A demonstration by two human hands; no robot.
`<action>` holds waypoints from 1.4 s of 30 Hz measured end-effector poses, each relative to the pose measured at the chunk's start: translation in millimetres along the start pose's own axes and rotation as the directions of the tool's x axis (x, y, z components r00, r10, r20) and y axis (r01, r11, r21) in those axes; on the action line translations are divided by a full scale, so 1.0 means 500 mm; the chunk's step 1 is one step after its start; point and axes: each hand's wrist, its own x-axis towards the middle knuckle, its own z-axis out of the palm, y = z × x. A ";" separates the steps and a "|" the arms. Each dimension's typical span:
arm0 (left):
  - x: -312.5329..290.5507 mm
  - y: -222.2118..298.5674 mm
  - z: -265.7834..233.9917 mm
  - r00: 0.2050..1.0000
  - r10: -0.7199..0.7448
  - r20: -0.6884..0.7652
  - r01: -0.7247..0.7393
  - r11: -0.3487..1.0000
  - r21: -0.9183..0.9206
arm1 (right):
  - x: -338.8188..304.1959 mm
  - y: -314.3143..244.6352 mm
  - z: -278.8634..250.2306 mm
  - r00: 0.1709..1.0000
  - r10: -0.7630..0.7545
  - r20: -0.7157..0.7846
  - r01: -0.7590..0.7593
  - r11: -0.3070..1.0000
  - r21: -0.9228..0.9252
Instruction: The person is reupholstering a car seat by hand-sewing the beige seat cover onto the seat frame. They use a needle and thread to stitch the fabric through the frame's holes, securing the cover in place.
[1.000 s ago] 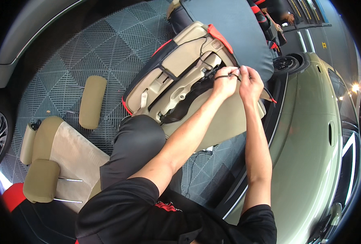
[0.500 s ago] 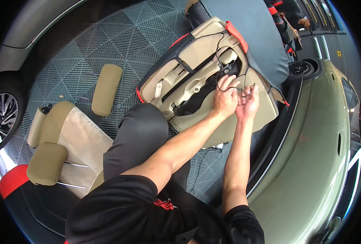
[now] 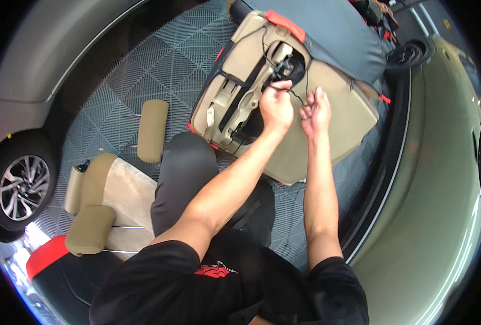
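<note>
A tan car seat part (image 3: 289, 157) lies with its underside up, showing a dark opening with beige plastic trim. A black and red seat cover (image 3: 286, 24) wraps its far edge, with thin black cords running across. Both my hands are over the opening and the panel beside it. My left hand (image 3: 277, 111) is closed on a black elastic cord (image 3: 297, 97). The cord stretches across to my right hand (image 3: 315, 112), whose fingers are curled and pinched on it. What lies deep inside the opening is too dark to tell.
Tan headrests, one (image 3: 153, 131) on the grey grid floor and another (image 3: 91, 230) on a beige seat (image 3: 127, 189), are at left. A green car (image 3: 435, 179) borders the right, a grey car (image 3: 56, 65) the upper left. Another person's hand (image 3: 384, 6) shows at the top right.
My hands have moved apart, and the cord between them is drawn out. My left hand has closed from a looser hold. The view has shifted, so the seat part appears further up and left.
</note>
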 end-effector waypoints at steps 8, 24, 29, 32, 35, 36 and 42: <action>0.037 0.294 -0.179 0.956 0.220 0.195 -0.294 0.672 0.680 | -0.024 -0.022 0.033 0.996 0.057 0.062 -0.071 0.965 0.251; 0.186 0.152 0.081 0.827 -0.261 0.498 -0.353 0.449 0.821 | -0.029 -0.012 0.077 1.000 0.025 -0.019 -0.017 0.937 0.350; 0.168 0.135 0.092 0.844 -0.240 0.480 -0.361 0.406 0.839 | -0.066 0.045 0.059 0.998 -0.030 -0.051 0.047 0.921 0.387; 0.171 0.123 0.078 0.830 -0.116 0.546 -0.464 0.400 0.790 | -0.060 0.062 0.068 0.996 -0.044 -0.071 0.069 0.918 0.392; 0.163 0.124 0.081 0.796 -0.080 0.601 -0.559 0.288 0.778 | -0.052 0.079 0.064 0.992 -0.055 -0.110 0.084 0.958 0.275; 0.162 0.124 0.083 0.785 -0.078 0.615 -0.581 0.249 0.774 | -0.052 0.084 0.063 0.993 -0.042 -0.111 0.072 0.957 0.282; 0.167 0.119 0.083 0.767 -0.102 0.634 -0.621 0.131 0.773 | -0.074 0.064 0.069 0.995 -0.055 -0.078 0.079 0.937 0.342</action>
